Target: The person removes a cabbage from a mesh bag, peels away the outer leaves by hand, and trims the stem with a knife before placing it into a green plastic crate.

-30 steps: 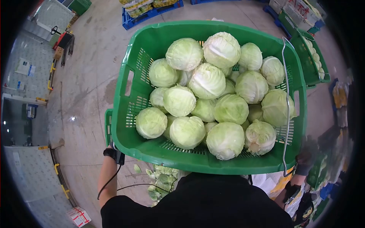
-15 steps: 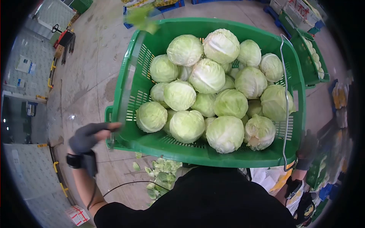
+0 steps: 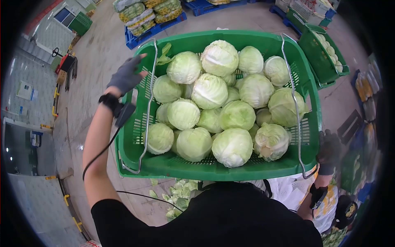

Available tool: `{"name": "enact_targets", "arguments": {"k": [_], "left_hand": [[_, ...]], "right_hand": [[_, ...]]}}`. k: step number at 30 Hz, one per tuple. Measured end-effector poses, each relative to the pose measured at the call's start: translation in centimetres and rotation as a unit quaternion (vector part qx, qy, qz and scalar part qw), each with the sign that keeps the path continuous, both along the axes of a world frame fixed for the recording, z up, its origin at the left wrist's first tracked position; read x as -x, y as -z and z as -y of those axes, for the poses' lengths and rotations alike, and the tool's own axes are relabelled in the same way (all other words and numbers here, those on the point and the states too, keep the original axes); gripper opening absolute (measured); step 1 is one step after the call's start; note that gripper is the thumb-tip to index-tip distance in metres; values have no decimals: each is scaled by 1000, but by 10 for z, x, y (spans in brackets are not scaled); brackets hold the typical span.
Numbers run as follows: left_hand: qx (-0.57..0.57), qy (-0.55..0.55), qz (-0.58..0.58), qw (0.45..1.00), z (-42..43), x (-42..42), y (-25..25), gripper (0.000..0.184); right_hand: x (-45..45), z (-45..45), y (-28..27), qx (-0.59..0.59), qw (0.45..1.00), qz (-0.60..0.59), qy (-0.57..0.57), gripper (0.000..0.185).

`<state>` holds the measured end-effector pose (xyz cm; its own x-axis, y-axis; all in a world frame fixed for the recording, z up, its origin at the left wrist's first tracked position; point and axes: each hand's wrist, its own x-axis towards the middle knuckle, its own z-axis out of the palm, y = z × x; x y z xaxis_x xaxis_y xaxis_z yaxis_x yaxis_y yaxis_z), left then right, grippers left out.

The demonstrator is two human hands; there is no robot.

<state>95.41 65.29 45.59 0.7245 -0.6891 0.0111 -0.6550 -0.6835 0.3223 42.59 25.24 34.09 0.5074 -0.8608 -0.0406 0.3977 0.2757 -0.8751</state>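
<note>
A green plastic crate [image 3: 214,175] full of pale green cabbages [image 3: 236,115] is in front of me. Outside its back left corner, my left hand [image 3: 126,76], in a grey glove, is open with the fingers stretched toward the rim. Just inside that corner, a loose cabbage leaf [image 3: 165,54] lies against a cabbage. One wire handle [image 3: 149,103] stands over the left end and another [image 3: 293,94] over the right. My right hand [image 3: 329,148], also gloved, is by the crate's right side; its fingers are too dark and blurred to read.
Cabbage leaves [image 3: 181,195] are heaped on the floor below the crate. Another green crate [image 3: 312,53] holding pale round produce is at the back right. Filled bags [image 3: 142,18] are stacked on a blue pallet [image 3: 154,29] behind. A red pallet jack [image 3: 66,64] stands far left.
My left hand has moved up and away from me along the crate's left end. The left wire handle now shows raised. A leaf that was blurred above the back left corner now lies inside it.
</note>
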Motion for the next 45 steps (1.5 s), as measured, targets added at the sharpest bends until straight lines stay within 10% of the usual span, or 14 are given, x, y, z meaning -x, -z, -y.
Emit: {"name": "enact_targets", "arguments": {"k": [4, 7, 11, 14, 17, 19, 23, 25, 28, 29, 33, 45], "left_hand": [[-156, 91, 282, 942, 55, -33, 49, 44], [-226, 66, 287, 929, 73, -68, 72, 37], [83, -92, 73, 990, 75, -67, 24, 20], [89, -72, 119, 986, 45, -101, 8, 18], [-266, -62, -80, 959, 22, -96, 7, 18], [-218, 18, -269, 938, 5, -103, 44, 31], [-121, 202, -231, 944, 22, -118, 113, 37], [-87, 180, -265, 943, 20, -125, 131, 37], [-52, 15, -413, 909, 25, -125, 124, 40], [-147, 84, -256, 952, 32, -104, 93, 42], [-250, 95, -247, 931, 23, -98, 48, 48], [-343, 99, -76, 931, 43, -108, 116, 58]], "right_hand": [[-7, -10, -4, 18, 1000, 9, 19, 23], [-19, -26, -23, -39, 997, 67, 28, 25], [6, -3, 3, 13, 999, -1, 29, 26], [1, -4, 1, -40, 996, 59, 46, 24], [-6, -14, -11, -19, 997, 28, 70, 20], [-14, -25, -22, -85, 990, 80, 85, 17], [-27, -31, -22, 2, 993, 78, 91, 16], [-3, -3, 10, 168, 982, 0, 89, 16], [-24, -28, -21, 24, 990, 89, 104, 15], [-27, -33, -24, -1, 988, 82, 131, 15], [-29, -39, -32, 1, 990, 109, 84, 6], [-27, -34, -26, -6, 989, 93, 117, 13]]}}
